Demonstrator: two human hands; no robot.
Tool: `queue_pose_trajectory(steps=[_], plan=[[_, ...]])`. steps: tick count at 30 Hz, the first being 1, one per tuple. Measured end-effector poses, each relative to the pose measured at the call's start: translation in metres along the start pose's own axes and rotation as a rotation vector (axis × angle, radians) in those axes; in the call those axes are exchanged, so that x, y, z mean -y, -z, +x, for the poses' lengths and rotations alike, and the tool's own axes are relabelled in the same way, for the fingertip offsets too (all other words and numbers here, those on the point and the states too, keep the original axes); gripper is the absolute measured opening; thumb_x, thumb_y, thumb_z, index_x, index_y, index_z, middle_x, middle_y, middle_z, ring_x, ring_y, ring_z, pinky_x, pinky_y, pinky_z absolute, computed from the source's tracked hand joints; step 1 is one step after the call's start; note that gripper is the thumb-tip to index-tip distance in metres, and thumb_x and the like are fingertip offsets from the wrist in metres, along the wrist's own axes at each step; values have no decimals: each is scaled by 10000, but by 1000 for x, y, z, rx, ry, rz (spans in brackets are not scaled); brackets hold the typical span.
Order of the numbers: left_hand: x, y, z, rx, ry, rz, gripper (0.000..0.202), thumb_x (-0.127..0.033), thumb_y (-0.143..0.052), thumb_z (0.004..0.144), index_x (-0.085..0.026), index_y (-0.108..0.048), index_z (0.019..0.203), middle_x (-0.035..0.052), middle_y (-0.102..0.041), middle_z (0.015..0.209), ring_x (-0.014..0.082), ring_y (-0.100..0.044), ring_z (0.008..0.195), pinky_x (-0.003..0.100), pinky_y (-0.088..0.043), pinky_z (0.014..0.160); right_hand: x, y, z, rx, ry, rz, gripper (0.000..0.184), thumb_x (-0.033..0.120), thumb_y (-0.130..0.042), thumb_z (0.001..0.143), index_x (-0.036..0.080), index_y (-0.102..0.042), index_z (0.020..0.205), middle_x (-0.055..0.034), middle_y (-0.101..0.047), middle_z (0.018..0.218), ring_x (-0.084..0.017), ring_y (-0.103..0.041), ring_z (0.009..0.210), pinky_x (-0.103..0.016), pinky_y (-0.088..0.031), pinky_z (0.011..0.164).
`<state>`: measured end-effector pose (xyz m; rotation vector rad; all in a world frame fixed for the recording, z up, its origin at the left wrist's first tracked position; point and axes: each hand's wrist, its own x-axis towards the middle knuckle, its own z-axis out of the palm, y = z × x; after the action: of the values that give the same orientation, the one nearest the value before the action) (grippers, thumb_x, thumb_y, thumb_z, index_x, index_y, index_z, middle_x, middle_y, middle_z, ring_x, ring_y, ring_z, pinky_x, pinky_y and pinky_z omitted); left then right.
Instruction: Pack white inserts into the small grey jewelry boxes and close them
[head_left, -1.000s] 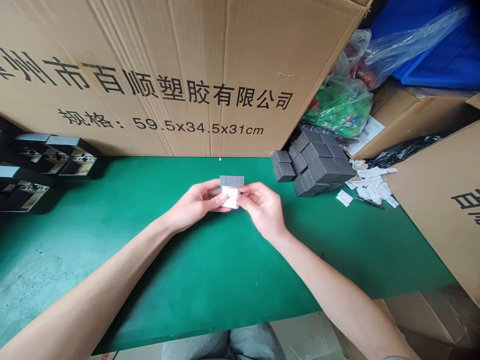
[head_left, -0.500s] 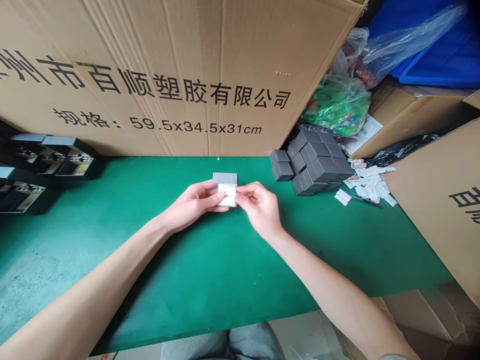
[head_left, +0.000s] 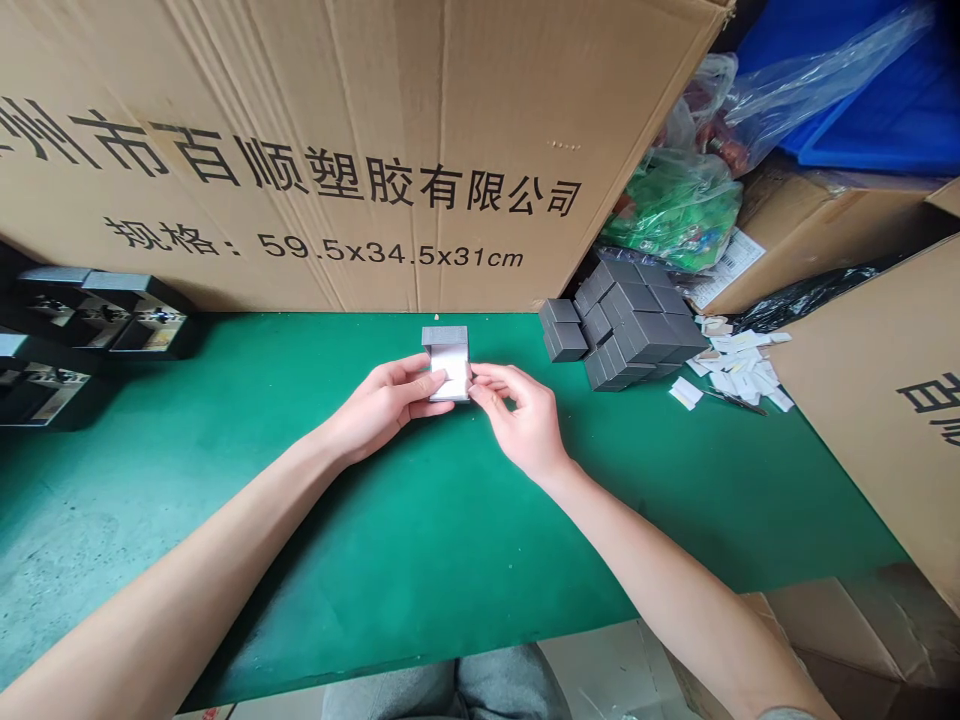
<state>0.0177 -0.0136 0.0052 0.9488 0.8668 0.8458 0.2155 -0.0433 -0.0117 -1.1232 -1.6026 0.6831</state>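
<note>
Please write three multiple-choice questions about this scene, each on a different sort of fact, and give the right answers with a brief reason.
1. Where is the stack of grey boxes relative to the right hand?
A) Further along the green mat, to its right
B) Underneath it
C) Inside the blue crate

2. What colour is the inside of the small box in the left hand?
A) Black
B) Red
C) White

3. What state is that small box in?
A) Shut
B) Open, with its grey lid raised
C) Crushed flat

Answers:
1. A, because the stack sits on the mat beyond and right of that hand.
2. C, because white shows inside the box.
3. B, because the grey lid stands above the white interior.
</note>
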Motion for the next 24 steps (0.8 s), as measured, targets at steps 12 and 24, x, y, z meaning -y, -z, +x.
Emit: queue_pose_trajectory(steps=[12, 24], plan=[[4, 1, -2, 66, -80, 101, 259, -375, -755, 893, -200, -750, 1083, 84, -752, 1190, 244, -708, 1108, 371, -611, 967, 2, 5, 3, 82, -142, 133, 129, 313, -741, 862, 199, -797, 885, -65, -769, 937, -190, -714, 819, -314, -578, 709], [8, -3, -4, 33, -172, 222, 358, -396, -755, 895, -237, -628, 1190, 35, -706, 1136, 210, -686, 1088, 412, -585, 1013, 11, -1, -2, 78, -157, 73, 227, 378, -691, 905, 192, -811, 957, -76, -773, 957, -181, -706, 817, -297, -565, 704]])
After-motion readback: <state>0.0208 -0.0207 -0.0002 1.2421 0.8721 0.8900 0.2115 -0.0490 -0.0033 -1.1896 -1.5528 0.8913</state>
